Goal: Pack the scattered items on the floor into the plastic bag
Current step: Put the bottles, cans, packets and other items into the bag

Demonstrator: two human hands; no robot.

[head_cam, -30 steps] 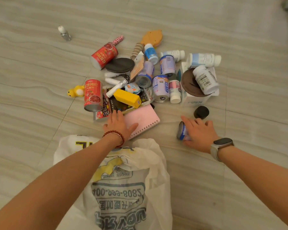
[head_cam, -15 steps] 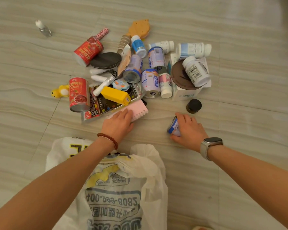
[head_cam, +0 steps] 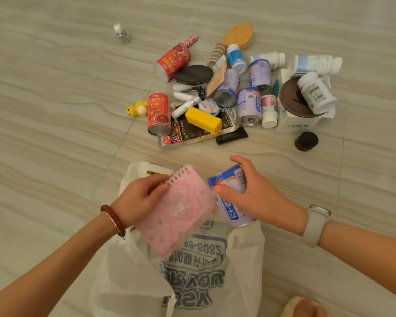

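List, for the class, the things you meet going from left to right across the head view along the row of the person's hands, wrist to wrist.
Red bead bracelet → left hand → pink spiral notebook → blue-and-white can → right hand → white smartwatch.

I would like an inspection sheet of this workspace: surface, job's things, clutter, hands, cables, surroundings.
Surface: pale tiled floor with wavy streaks.
Job's things: white printed plastic bag lies near the person; pink spiral notebook and blue-and-white can are held over it; the pile of cans, bottles and boxes lies farther out on the floor.
Clutter: small clear bottle stands apart from the pile; dark jar and yellow toy sit at the pile's edges.
Hands: left hand grips the notebook; right hand grips the can.
Cables: nothing seen.
Surroundings: only floor visible.
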